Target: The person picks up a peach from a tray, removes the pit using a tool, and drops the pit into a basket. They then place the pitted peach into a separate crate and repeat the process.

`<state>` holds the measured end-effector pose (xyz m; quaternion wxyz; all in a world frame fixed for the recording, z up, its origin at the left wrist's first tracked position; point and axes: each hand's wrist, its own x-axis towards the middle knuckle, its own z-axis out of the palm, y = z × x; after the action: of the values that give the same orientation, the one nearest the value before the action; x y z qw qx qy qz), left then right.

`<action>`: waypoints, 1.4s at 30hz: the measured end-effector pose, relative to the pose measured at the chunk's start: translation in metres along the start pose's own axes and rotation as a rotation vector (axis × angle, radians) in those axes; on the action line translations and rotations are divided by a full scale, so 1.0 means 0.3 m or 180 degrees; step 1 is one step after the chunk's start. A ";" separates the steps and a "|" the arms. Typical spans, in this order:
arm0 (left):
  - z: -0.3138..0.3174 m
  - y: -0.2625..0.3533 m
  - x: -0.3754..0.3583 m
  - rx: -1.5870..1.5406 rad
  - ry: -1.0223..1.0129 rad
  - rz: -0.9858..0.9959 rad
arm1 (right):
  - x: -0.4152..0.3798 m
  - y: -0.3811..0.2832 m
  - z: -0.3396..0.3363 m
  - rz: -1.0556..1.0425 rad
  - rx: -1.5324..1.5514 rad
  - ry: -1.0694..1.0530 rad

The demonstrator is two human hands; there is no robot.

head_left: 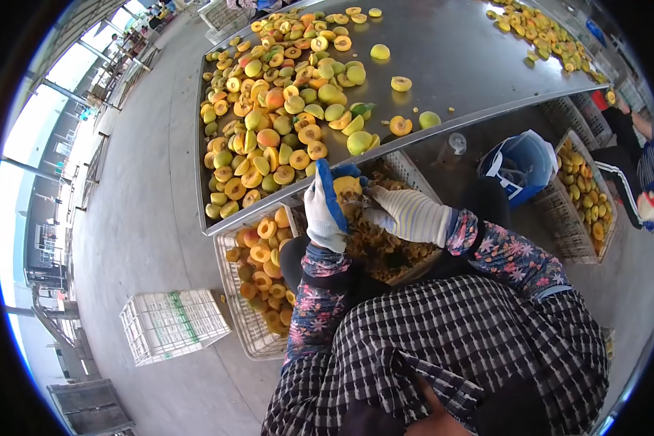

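Standing over the near edge of the metal table (458,51), we look down on two gloved hands working close together. The left hand (327,212), in a glove with a blue palm, curls around a yellow peach (348,186), its cut-looking face turned inward, and we take that grip as a way to steady slippery flesh. The right hand (410,213), in a striped glove, has its fingers drawn narrow just beside the fruit; we cannot tell whether they pinch it or a small tool, as the tips are partly hidden. Both hands sit above a crate (416,175) of brownish scraps (400,259), presumably set between the knees so that anything dropped lands there. Peach halves (269,120) lie heaped on the table's left part, within easy reach, we judge. Another crate (234,305), loaded with fruit whose hollows show, stands by the left knee, likely for a short reach. Farther left we note a white crate (173,327) on the concrete floor; to the right, a blue-and-white bucket (522,166) and, beyond it, a fruit-filled crate (568,240) near another person (625,149).
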<state>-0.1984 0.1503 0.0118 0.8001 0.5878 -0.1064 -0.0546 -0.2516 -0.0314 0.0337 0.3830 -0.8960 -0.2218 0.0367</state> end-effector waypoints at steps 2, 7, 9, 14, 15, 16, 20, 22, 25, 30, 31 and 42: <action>0.027 0.031 0.009 -0.0001 0.0112 -0.0035 | -0.010 0.017 0.059 0.0052 0.0007 0.0228; 0.032 0.029 0.011 -0.0837 0.0323 -0.0662 | -0.011 0.037 0.129 -0.0012 0.1027 0.0328; -0.014 -0.039 0.025 0.0493 -0.0120 0.0239 | -0.017 0.064 0.129 -0.0188 0.1086 0.0281; -0.073 -0.066 0.058 0.0910 -0.0912 0.0367 | -0.016 0.112 0.155 -0.0461 0.1550 0.0119; -0.056 -0.045 0.055 0.0490 -0.0936 0.0148 | -0.019 0.088 0.130 -0.0236 0.1766 0.0000; -0.049 -0.043 0.052 0.0343 -0.0935 0.0051 | -0.022 0.064 0.106 -0.0002 0.1977 -0.0105; -0.039 -0.046 0.046 0.0809 -0.0870 0.0203 | -0.036 -0.043 0.015 0.1611 0.3649 -0.1082; -0.022 -0.041 0.037 0.1270 -0.0791 0.0536 | -0.042 -0.029 0.026 0.1656 0.4095 -0.1122; 0.033 -0.034 0.035 0.0864 -0.0379 0.0517 | -0.051 -0.022 0.030 0.1669 0.4432 -0.1119; 0.110 0.012 0.012 -0.1257 0.0386 -0.1106 | -0.053 -0.016 0.051 0.1537 0.3580 -0.0668; 0.111 0.009 0.016 -0.1316 0.0388 -0.1149 | -0.055 -0.016 0.052 0.1489 0.3461 -0.0625; -0.062 -0.126 0.084 -0.0895 0.0362 -0.0736 | -0.125 0.193 0.137 0.0400 0.1400 -0.0014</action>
<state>-0.1681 0.1508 -0.0270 0.8675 0.4806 0.0159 -0.1271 -0.2736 -0.0551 -0.0400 0.5655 -0.8029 -0.1531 0.1098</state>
